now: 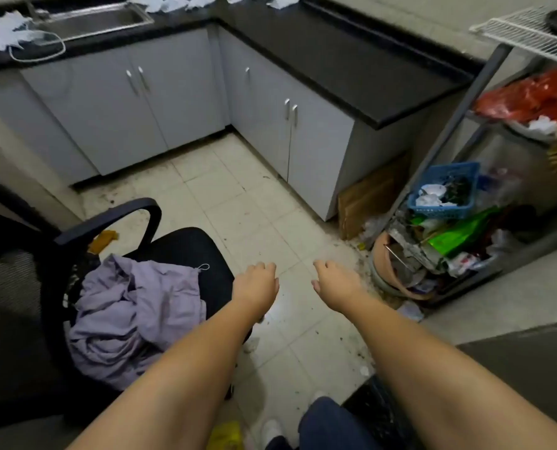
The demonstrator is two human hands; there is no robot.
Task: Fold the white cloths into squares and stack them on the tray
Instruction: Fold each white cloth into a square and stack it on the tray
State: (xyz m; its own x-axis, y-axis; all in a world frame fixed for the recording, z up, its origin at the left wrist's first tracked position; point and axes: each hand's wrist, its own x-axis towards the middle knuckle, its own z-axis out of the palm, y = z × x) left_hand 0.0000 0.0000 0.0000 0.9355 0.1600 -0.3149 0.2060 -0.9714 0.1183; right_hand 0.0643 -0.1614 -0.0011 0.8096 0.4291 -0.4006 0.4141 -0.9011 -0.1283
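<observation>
Crumpled white cloths [173, 2] lie scattered along the back of the black countertop [335, 53], with more white cloths [7, 34] left of the steel sink [98, 19]. Both my arms stretch forward over the tiled floor. My left hand [257, 284] hangs palm down with loosely curled fingers and holds nothing. My right hand [335, 282] is beside it, also palm down, relaxed and empty. Both hands are far from the cloths. No tray is recognisable in view.
A black office chair [186, 251] with a crumpled lilac garment [134, 310] stands at my left. A metal rack [465, 203] with a blue basket [444, 190], bags and clutter stands at right. Grey cabinets [179, 102] run under the L-shaped counter. The floor tiles are dirty.
</observation>
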